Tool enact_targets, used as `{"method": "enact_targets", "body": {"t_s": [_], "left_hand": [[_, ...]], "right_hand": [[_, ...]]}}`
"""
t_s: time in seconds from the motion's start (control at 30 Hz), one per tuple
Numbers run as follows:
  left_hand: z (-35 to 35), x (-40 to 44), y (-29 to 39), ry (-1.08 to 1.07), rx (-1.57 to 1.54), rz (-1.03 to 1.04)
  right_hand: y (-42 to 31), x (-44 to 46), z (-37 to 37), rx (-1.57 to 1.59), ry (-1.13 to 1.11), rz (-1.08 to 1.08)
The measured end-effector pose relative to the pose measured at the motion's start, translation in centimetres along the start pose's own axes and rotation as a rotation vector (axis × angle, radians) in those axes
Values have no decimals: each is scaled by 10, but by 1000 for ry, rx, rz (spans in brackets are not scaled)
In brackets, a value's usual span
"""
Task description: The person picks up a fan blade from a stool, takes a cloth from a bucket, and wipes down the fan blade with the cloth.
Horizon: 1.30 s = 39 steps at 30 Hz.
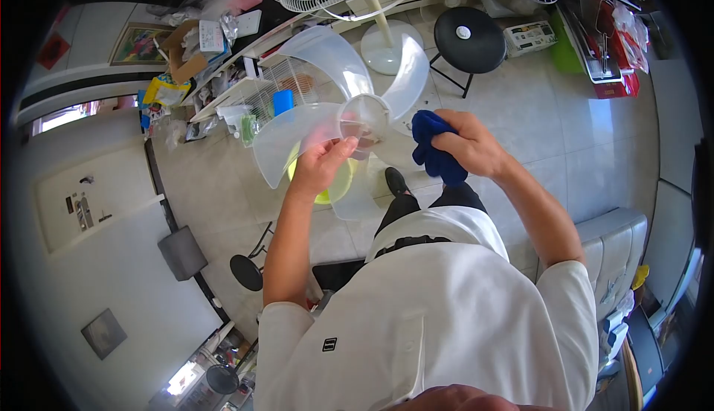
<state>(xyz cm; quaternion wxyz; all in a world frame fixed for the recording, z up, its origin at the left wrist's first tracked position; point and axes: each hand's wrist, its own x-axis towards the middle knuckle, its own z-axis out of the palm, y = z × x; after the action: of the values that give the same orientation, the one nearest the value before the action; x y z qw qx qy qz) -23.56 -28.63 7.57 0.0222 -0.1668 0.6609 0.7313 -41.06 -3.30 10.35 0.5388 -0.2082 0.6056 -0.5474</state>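
My left hand (324, 164) pinches a translucent fan blade assembly (294, 132) close to its round hub and holds it up in front of my body. Several wide, curved blades spread out from the hub. Bunched dark blue cloth (433, 147) is gripped in my right hand (473, 145), just to the right of the hub and apart from the blades. Through and below the blades a yellow-green basin (321, 197) shows on the floor, partly hidden by the blade and my left hand.
Beyond the blades stands a white pedestal fan (381, 28) with its wire guard. A round black stool (468, 41) is on the tiled floor beside it. Cluttered shelves (223, 98) line the left, a grey padded seat (613, 243) the right.
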Motion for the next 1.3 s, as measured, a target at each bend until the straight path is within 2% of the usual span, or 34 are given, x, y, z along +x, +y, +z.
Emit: {"method": "enact_targets", "body": {"t_s": [0.03,0.1,0.17,0.2,0.27,0.33,0.4,0.43,0.5,0.6,0.67,0.73,0.77,0.87,0.9,0.97,1.0,1.07,1.17,1.2,1.27,1.3], "left_hand": [[4,-1,-1,1,-22,-16],[13,-1,-1,-11,-42,-34],[24,0,4,-9,-95,-40],[29,1,5,-17,-97,-41],[36,0,7,3,120,118],[36,-1,14,-8,197,149],[36,-3,18,-27,277,172],[39,-5,19,-10,336,211],[38,-5,22,21,399,259],[35,-5,23,64,400,287],[37,-6,22,81,174,134],[38,-2,20,68,179,131],[39,1,19,50,183,126],[39,5,17,22,242,134],[40,5,10,21,241,132],[44,3,-1,23,525,209],[44,2,-2,21,524,207],[46,7,10,-15,706,230],[41,7,7,-6,614,129],[42,7,1,-1,612,127],[45,8,-15,53,327,207],[44,8,-21,53,327,208]], "right_hand": [[-1,-4,3,94,68,25],[1,-4,9,65,75,16],[5,3,16,-677,92,-387],[15,6,26,-786,209,-418],[16,6,31,-844,209,-379],[14,8,26,-900,199,-347],[11,9,16,-246,2,-55],[13,7,15,-248,-4,-53],[17,9,11,105,-14,14],[14,-2,14,134,12,-50],[13,-3,19,107,34,-68],[20,2,27,-721,148,-653],[21,4,32,-722,154,-650],[23,10,40,-1128,166,-584],[26,11,39,-1127,166,-582],[30,12,40,-1325,28,-517],[29,10,41,-1324,27,-514],[21,9,45,-1518,-25,-449],[22,16,50,-1466,-11,-379],[26,18,51,-1466,-17,-381],[37,22,53,-1219,56,-351],[40,24,53,-1219,56,-351]]}}
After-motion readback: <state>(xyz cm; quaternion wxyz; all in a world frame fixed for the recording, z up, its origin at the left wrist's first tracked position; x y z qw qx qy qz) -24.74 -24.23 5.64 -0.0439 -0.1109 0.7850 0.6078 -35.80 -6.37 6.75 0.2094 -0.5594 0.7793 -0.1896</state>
